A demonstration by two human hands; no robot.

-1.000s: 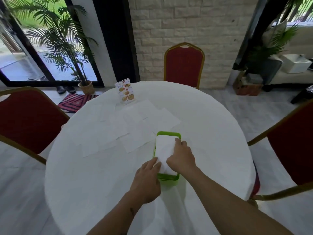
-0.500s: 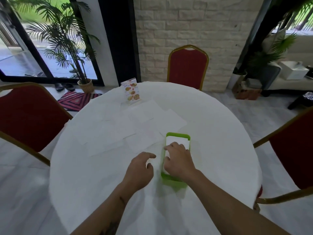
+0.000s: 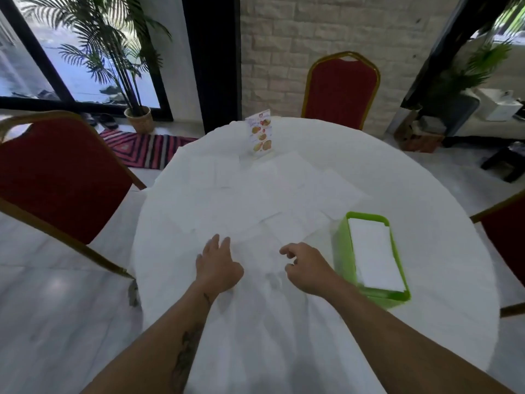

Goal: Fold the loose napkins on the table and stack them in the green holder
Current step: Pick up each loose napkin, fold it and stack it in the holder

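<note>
Green holder [image 3: 342,253]: on the round white table [image 3: 426,194], right of centre, long axis running from near edge to far, slightly slanted; folded napkins [image 3: 373,253] stacked inside. Loose napkins [image 3: 287,180]: flat, overlapping, mid-table before a menu card [image 3: 260,132] (edges faint). Left hand [image 3: 217,265]: open, fingers spread, empty. Right hand [image 3: 308,268]: fingers loosely curled, empty, just left of the holder.
</note>
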